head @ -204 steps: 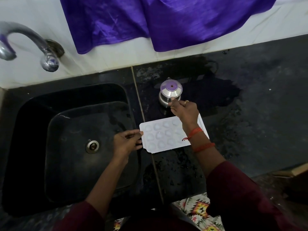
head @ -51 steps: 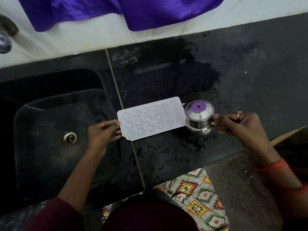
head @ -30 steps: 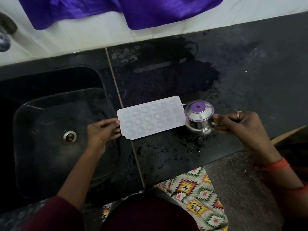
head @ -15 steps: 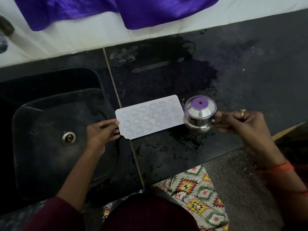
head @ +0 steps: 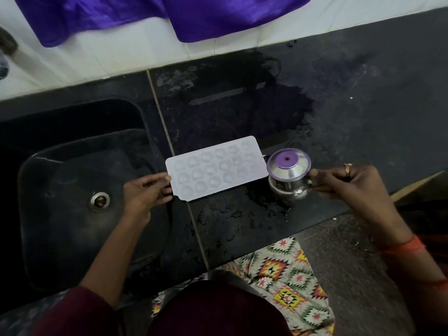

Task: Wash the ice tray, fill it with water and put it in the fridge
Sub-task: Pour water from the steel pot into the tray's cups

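**While the left hand pins the tray, the right holds a steel pot beside it**

Where the black stone counter meets the black sink, a white rectangular plastic ice tray with three rows of rounded moulds lies flat on the stone, its long side running from 9 towards 3 o'clock and tipped slightly up at the right. The left hand, at the tray's 9 o'clock end, pinches the short edge, thumb on top and the other fingers curled at the rim. At the tray's 3 o'clock end, just beside the short edge, is a small round steel pot with a purple-centred lid. The right hand, further out at 3 o'clock, grips the pot's side with curled fingers and thumb; a gold ring shows on one finger and an orange thread band on the wrist. Whether the pot rests on the counter or is lifted off it, I cannot tell.

Dark wet patches spread over the counter at 12 o'clock from the tray, with droplets at 6 o'clock. The sink's steel drain sits at 9 o'clock from the left hand. Shiny purple cloth hangs over the white wall at 12 o'clock. A patterned fabric shows below the counter edge at 6 o'clock.
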{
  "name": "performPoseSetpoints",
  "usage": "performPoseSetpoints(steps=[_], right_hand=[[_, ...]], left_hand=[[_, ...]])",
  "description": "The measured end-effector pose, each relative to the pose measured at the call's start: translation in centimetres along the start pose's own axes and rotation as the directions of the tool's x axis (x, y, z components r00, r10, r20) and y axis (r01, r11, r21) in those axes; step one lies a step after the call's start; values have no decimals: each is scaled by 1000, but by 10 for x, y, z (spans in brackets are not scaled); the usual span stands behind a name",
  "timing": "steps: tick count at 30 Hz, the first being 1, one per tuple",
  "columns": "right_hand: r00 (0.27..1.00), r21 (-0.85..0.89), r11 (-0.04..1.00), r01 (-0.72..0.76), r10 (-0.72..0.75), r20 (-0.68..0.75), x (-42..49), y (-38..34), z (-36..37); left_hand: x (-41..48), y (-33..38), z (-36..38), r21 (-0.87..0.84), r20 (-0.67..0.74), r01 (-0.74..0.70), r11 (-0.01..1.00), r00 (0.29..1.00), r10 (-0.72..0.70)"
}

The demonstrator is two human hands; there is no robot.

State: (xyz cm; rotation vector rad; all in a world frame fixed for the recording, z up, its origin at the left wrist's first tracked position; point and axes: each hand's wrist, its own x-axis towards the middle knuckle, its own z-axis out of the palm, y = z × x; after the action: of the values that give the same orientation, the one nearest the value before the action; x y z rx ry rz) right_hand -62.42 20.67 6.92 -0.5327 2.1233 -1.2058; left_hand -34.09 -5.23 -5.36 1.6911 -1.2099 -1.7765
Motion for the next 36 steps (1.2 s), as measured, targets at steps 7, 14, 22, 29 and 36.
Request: performPoseSetpoints(steps=[7, 14, 22, 29, 36], right_hand=[[1000, -111, 994, -7, 7, 1, -3, 1, -3], [999, -156, 987, -28, 24, -26, -4, 0, -3], [999, -166, 985, -41, 39, -18, -2, 1, -4], [999, -76, 997, -29, 28, -16, -3, 2, -3], [1000, 50, 999, 5, -4, -25, -6, -7, -1]], left_hand=[[1, 0, 1, 1, -8, 13, 1000, 1000, -12], [0, 0, 2, 7, -14, 14, 1000, 1000, -14], [1, -1, 2, -1, -16, 17, 1000, 1000, -17], [2, -2, 2, 3, -15, 19, 1000, 1000, -19], [2, -3, 3, -14, -8, 8, 1000, 1000, -8]])
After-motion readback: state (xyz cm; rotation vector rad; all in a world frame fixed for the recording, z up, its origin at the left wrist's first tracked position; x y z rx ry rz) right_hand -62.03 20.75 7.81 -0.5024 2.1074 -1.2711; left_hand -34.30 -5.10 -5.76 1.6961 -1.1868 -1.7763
